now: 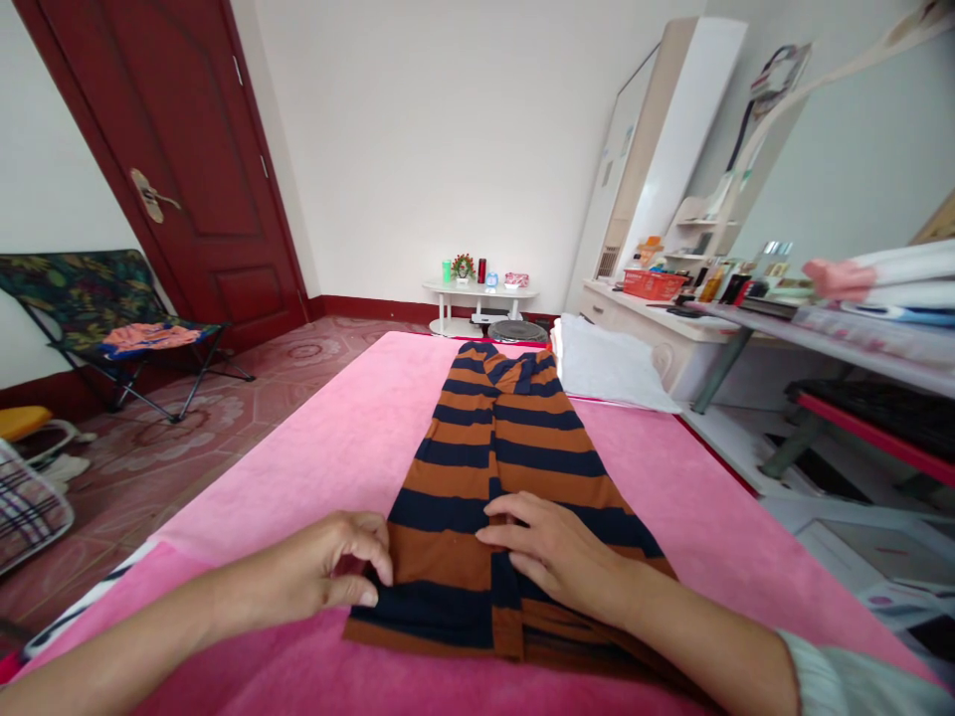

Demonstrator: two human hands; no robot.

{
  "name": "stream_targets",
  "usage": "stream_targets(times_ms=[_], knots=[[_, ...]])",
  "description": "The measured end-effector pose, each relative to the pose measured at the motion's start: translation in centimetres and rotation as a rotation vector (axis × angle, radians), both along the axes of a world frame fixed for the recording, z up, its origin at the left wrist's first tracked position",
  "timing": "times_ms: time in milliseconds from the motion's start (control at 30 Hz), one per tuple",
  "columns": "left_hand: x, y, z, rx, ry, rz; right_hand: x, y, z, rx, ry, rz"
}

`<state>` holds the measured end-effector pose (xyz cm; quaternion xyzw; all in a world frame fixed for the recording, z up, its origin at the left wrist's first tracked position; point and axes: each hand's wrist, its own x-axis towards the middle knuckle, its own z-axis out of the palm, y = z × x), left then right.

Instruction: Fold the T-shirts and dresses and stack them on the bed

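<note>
A garment (448, 477) with wide navy and rust-brown stripes lies spread lengthwise on a pink bed cover (298, 467). It widens towards me, and a gathered or folded piece of the same cloth lies at its far end. My left hand (339, 562) is at the left edge near the close hem, fingers curved and the thumb apart from them. My right hand (559, 557) rests over the middle, its fingers stretched across the centre strip. No cloth is visibly gripped by either hand. The right forearm covers part of the near right side.
A pale folded cloth (608, 363) lies at the bed's far right corner. Beyond stands a small white table (481, 288) with bottles. On the right are a dresser (701, 333) and a shelf table (791, 328); on the left, a folding chair (82, 298) and a red door (164, 149).
</note>
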<state>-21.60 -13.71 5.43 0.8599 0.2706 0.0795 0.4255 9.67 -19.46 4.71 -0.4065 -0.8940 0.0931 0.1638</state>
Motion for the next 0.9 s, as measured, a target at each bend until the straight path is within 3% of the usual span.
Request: stream_targets(times_ms=[400, 667, 767, 900], knots=[[0.2, 0.1, -0.8, 0.024, 0.056, 0.009, -2.0, 0.0, -1.1, 0.052, -0.035, -0.025], [-0.5, 0.7, 1.3, -0.037, 0.170, 0.022, -2.6, 0.1, -1.2, 0.067, -0.002, 0.014], [0.9, 1.2, 2.7, 0.015, 0.255, -0.036, -2.5, 0.0, -1.0, 0.063, -0.012, 0.041], [5.5, 3.2, 3.9, 0.204, 0.207, -0.087, -2.1, 0.1, -0.8, 0.060, -0.001, 0.070]])
